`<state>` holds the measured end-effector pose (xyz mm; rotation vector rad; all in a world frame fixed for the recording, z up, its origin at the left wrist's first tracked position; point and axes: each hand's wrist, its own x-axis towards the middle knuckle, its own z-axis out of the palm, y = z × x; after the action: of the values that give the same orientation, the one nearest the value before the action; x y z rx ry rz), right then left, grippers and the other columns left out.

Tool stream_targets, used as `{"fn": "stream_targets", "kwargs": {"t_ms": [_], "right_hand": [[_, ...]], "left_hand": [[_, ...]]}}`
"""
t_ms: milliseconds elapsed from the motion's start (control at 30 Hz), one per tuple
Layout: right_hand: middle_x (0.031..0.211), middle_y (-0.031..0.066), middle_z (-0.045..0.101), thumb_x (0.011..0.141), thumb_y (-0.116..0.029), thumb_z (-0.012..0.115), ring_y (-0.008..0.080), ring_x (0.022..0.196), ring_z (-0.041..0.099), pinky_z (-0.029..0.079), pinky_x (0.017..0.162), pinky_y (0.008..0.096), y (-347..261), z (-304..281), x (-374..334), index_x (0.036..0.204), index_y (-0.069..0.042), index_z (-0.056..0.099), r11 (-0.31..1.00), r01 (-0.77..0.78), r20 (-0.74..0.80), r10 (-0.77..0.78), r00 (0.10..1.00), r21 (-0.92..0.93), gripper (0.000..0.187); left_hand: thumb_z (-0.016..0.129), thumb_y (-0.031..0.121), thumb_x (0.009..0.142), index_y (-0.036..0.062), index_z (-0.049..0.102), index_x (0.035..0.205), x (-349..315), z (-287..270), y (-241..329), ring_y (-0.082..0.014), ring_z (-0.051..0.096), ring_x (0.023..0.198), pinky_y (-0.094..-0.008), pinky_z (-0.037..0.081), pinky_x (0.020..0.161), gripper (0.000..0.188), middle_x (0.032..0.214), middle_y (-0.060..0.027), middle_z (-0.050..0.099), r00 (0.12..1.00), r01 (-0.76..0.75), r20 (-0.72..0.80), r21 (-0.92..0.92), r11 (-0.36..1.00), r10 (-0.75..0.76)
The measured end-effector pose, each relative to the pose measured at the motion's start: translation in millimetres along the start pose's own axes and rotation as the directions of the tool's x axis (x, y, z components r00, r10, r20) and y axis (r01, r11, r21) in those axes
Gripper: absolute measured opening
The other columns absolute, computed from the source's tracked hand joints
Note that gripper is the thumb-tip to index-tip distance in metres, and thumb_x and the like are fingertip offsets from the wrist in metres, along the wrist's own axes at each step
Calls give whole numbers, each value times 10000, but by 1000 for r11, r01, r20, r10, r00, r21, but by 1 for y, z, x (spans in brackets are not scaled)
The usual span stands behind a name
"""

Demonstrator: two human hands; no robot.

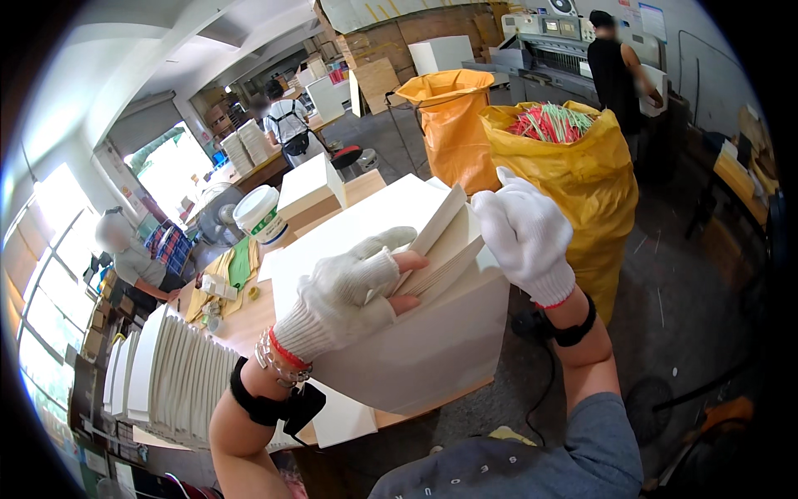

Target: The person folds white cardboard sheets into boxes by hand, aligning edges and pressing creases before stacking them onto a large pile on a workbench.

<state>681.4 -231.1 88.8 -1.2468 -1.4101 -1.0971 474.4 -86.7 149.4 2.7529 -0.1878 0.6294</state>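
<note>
A tall stack of white paper sheets [416,366] stands on the table in front of me. Its upper sheets [445,262] are lifted and fanned apart at the right edge. My left hand [345,287], in a white knit glove with two bare fingertips, reaches over the stack and pinches the fanned layers between thumb and finger. At the far right corner of the same sheets, my gloved right hand [528,237] is curled closed. Whatever its fingers hold, if anything, is hidden. Both wrists carry black straps.
Beyond the stack, a yellow sack [573,179] holds red and green strips, beside an orange sack [453,125]. More white stacks [179,378] stand at left. A white bucket [259,216], a fan [218,218] and a green cloth [241,264] lie further back. Several people work around the room.
</note>
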Motion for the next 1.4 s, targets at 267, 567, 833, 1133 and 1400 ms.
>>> {"fn": "stream_targets", "kwargs": {"t_ms": [267,567,833,1133,1400], "right_hand": [[829,107,710,961,-303,625,234,692,705,557,609,307,44,-14,-14,908,-7,688,217,-801,578,591,563,558,307],[878,-10,667,980,-269,625,29,722,578,455,625,185,42,-3,11,1163,21,649,74,-970,895,377,240,230,343],[1204,87,661,974,-177,615,133,1079,601,470,956,275,18,-8,-9,1320,79,568,342,-775,601,493,629,531,432],[852,63,714,1066,-323,459,20,520,479,307,464,181,32,0,-12,1262,33,630,321,-834,666,502,552,450,441],[786,52,711,1076,-292,455,-7,465,438,261,428,173,22,2,-6,1207,15,666,442,-810,630,516,581,386,395]], "left_hand": [[693,160,894,150,445,1510,-10,11,-8,-335,703,960,-396,564,825,664,1242,-167,666,990,27,-138,77,997,-16],[849,227,778,60,347,1539,-14,-3,4,-370,669,1099,-382,532,945,926,1294,-167,655,995,62,65,107,992,-69],[757,133,855,-22,436,1425,-80,-40,-60,-283,676,1062,-344,604,891,672,1314,-202,551,633,469,-529,-320,823,-566],[686,45,865,9,444,1408,-160,-25,3,-241,640,1101,-396,563,964,596,1255,-120,578,476,58,-163,-975,215,-864],[606,4,910,75,415,1464,-310,74,13,-293,586,1227,-454,520,1030,590,1333,-118,567,36,-394,-522,-791,468,-852]]}}
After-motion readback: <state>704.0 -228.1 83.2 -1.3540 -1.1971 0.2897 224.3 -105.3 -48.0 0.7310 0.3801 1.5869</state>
